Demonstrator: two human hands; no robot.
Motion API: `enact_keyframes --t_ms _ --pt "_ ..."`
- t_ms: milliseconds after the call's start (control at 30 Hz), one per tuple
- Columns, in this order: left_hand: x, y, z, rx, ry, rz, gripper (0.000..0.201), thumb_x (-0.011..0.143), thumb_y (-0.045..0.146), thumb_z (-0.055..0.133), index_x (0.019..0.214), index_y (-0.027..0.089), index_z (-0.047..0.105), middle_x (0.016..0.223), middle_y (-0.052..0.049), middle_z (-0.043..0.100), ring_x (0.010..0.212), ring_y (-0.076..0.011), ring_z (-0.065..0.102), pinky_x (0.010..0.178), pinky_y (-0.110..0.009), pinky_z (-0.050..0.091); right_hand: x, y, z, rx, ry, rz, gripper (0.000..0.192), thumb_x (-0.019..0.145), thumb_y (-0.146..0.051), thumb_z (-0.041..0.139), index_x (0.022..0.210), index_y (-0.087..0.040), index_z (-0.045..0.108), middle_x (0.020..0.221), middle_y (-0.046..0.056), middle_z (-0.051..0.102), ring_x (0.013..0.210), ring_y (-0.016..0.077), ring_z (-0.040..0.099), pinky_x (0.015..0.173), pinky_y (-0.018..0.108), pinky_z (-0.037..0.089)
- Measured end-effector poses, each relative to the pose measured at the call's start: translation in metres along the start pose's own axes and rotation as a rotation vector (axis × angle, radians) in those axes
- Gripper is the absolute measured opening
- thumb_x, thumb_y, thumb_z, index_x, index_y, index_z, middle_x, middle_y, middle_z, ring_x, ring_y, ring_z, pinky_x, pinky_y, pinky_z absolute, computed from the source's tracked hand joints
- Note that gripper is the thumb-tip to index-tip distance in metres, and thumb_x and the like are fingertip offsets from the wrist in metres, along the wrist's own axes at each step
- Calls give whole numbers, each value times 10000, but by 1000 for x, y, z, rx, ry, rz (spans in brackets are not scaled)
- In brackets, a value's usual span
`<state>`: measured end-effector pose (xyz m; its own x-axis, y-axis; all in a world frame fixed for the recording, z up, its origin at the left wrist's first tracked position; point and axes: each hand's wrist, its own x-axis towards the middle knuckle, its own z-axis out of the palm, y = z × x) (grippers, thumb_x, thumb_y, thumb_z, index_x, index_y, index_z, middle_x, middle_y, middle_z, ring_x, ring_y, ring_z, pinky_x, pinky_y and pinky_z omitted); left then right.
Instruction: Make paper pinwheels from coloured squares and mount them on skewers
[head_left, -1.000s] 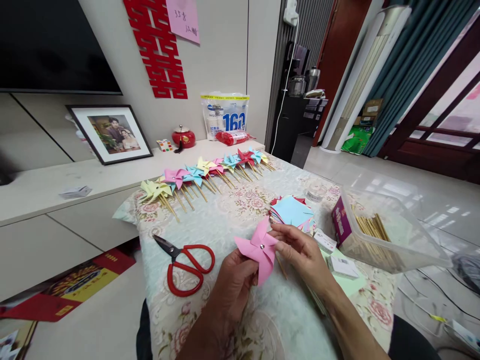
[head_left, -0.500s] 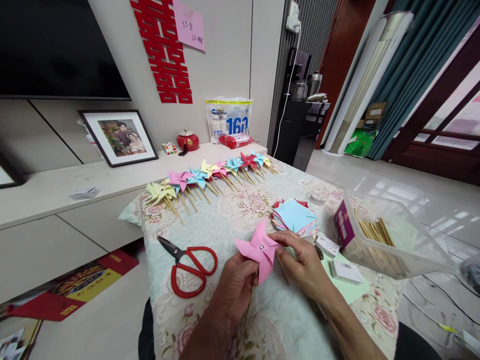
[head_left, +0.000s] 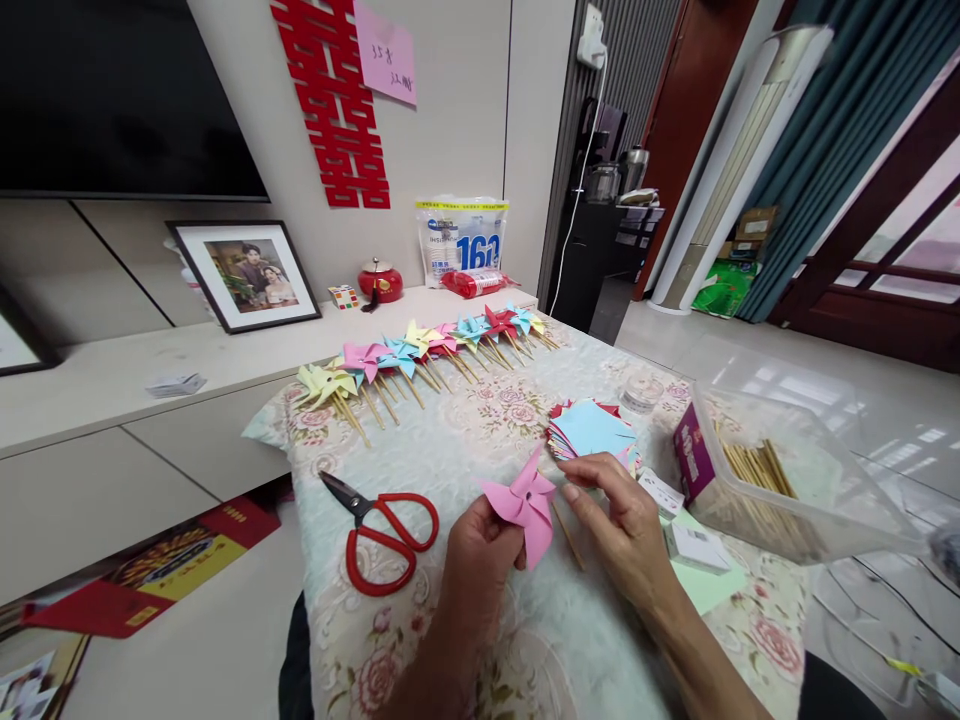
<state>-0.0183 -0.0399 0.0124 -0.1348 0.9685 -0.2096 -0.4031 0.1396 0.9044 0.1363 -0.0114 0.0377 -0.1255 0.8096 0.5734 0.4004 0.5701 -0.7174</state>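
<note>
My left hand [head_left: 484, 560] pinches a pink paper pinwheel [head_left: 527, 505] near its middle, the folded blades facing up and a small dark centre showing. Just right of it, my right hand [head_left: 619, 510] hovers with thumb and forefinger slightly apart and nothing visible between them. A thin wooden stick [head_left: 570, 540] shows between the pinwheel and my right hand. Beyond that hand lies a stack of cut paper squares [head_left: 591, 428], light blue on top. Red-handled scissors [head_left: 386, 530] rest to the left of my left hand, blades pointing away.
Finished pinwheels [head_left: 397, 358] on sticks line the cloth's far edge. At right stands a clear plastic bin [head_left: 806, 520] with several sticks. Small white boxes [head_left: 697, 547] lie on green paper [head_left: 716, 590]. A round clear container [head_left: 641, 393] is behind the stack.
My right hand has let go of the pink pinwheel's blade and drawn slightly right. The pinwheel has tilted a little in my left hand. The whole view has shifted slightly.
</note>
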Motion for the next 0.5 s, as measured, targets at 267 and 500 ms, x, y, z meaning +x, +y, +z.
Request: enact_keyframes --t_ms 267,500 --pt "-8 -7 -3 411 5 345 70 774 187 636 838 185 663 751 -7 634 636 -141 548 584 -239 420 -3 -11 10 329 -79 379 241 830 -425 727 821 -189 682 618 -57 435 556 114 421 521 251 343" --pt "-11 -8 -3 579 -37 504 106 833 164 581 901 185 660 825 -35 634 744 -177 605 664 -276 465 -5 -4 14 389 -77 464 425 766 -432 781 619 -212 449 586 -79 332 546 104 336 545 252 329"
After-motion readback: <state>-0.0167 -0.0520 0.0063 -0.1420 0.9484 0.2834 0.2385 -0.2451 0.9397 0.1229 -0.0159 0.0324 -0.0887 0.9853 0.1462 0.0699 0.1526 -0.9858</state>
